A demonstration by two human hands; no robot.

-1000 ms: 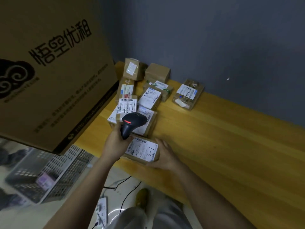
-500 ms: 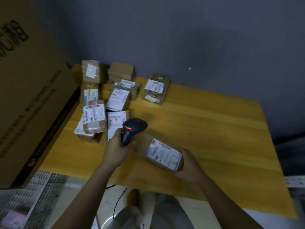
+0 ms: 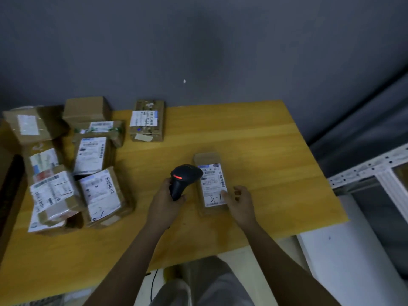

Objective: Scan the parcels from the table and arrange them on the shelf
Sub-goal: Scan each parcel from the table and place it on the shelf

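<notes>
The pile (image 3: 75, 164) sits at nine o'clock on the table (image 3: 254, 138), untouched over the last second, while one parcel (image 3: 210, 184) has been slid out of it to the centre, label up. The left hand (image 3: 164, 200) still grips the scanner (image 3: 184, 178), its head over the label's ten o'clock corner. The right hand (image 3: 239, 203), at the parcel's four o'clock, has let go and now only touches the label, so the scan looks close.

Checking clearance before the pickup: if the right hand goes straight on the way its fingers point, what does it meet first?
Probably the parcel marked 3-1: the right hand hangs beside its near right corner, fingers aimed up-left over the label. Contact is unclear.
</notes>
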